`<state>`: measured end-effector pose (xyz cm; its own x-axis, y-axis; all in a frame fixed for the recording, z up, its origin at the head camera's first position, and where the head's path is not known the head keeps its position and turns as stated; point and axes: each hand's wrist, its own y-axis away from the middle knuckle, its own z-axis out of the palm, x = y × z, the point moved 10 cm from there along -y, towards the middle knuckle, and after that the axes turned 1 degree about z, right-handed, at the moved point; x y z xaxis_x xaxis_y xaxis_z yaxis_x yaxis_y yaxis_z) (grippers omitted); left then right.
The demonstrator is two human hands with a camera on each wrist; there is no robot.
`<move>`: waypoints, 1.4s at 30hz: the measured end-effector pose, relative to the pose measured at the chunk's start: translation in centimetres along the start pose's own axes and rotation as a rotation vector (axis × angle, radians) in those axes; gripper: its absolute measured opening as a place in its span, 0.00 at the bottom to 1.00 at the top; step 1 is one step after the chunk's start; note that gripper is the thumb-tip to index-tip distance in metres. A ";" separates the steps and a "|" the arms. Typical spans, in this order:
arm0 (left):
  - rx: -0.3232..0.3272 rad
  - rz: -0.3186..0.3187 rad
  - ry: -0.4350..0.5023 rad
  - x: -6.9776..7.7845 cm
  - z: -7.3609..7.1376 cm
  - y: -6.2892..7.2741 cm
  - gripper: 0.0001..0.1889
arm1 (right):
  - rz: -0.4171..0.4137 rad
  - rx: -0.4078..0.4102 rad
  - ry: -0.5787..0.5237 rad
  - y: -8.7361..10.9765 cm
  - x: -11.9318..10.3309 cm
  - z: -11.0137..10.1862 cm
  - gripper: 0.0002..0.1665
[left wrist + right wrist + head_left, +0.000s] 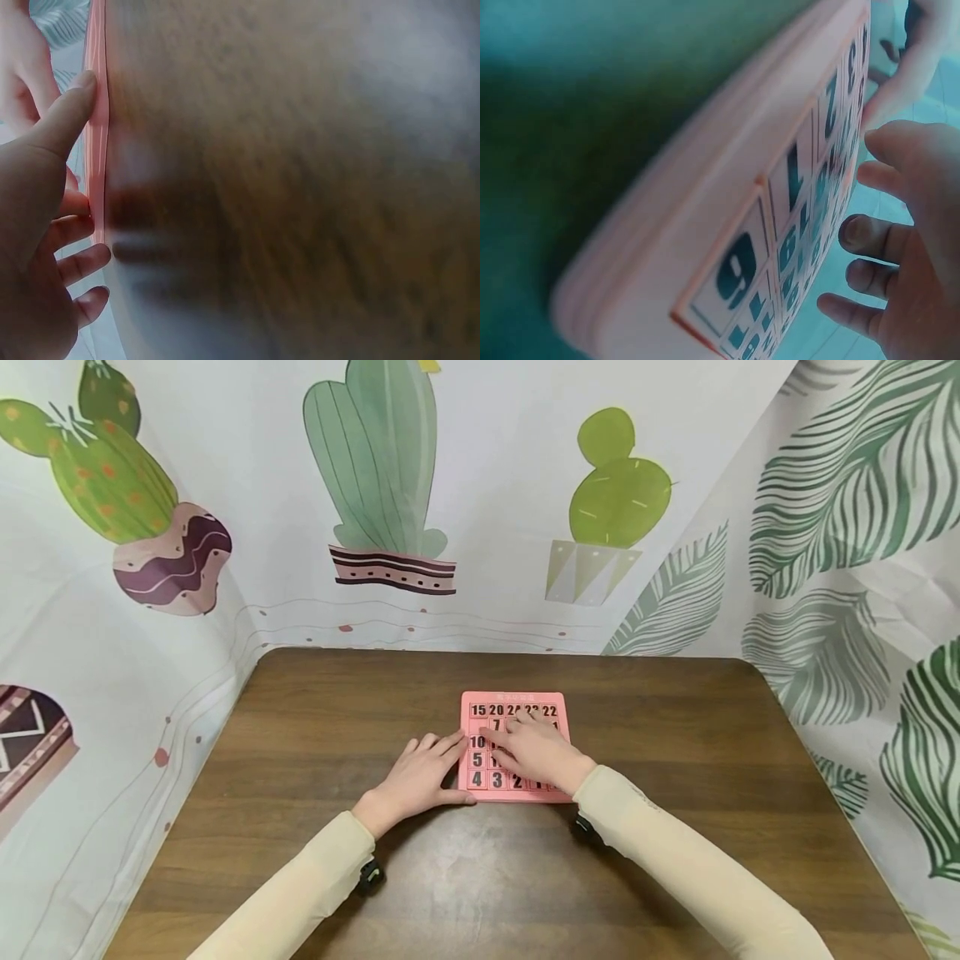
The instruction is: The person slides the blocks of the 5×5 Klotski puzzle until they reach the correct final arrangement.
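A pink number slide puzzle (497, 780) lies flat on the table, its square tiles printed with black numbers. My left hand (416, 777) is at its near left corner. Its fingertips touch the left side, and the thumb (64, 116) rests against the near edge in the left wrist view. My right hand (536, 752) reaches over the tiles from the right, fingers spread and slightly bent, hiding several numbers. In the right wrist view, its fingertips (862, 232) are close over the tile face; which tile they touch, I cannot tell.
The brown wooden table (337, 710) has rounded far corners. Behind it and at its sides hangs a white cloth (495, 485) printed with cacti and leaves. A dark wrist device (370, 875) sits on the left forearm, another (582, 827) on the right.
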<state>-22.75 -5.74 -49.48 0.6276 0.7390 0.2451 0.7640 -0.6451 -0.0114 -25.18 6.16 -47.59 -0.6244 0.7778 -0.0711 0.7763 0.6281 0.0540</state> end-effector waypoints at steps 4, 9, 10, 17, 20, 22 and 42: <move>0.007 0.004 -0.010 0.0 0.0 0.0 0.52 | -0.052 0.022 0.049 1.1 -1.2 0.0 0.26; 0.005 -0.003 -0.057 -0.2 0.2 0.0 0.52 | -0.066 0.040 0.052 1.6 -1.6 0.1 0.26; 0.003 -0.002 -0.065 -0.2 0.2 0.0 0.52 | -0.064 0.041 0.057 1.6 -1.6 0.1 0.26; 0.027 0.011 -0.062 0.1 0.0 0.0 0.51 | -0.042 0.039 0.060 1.0 -0.7 0.1 0.27; 0.038 0.014 -0.054 0.2 -0.2 0.0 0.51 | -0.035 0.042 0.041 0.6 -0.4 0.0 0.26; 0.035 0.012 -0.057 0.2 -0.2 0.1 0.51 | -0.025 0.033 0.036 0.3 -0.2 0.1 0.27; 0.001 -0.008 -0.048 -0.2 0.3 0.0 0.53 | -0.067 0.064 0.037 1.9 -1.7 -0.1 0.25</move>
<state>-22.78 -5.80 -49.85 0.6279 0.7526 0.1984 0.7692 -0.6389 -0.0110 -22.64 6.08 -47.27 -0.6768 0.7353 -0.0359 0.7360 0.6768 -0.0137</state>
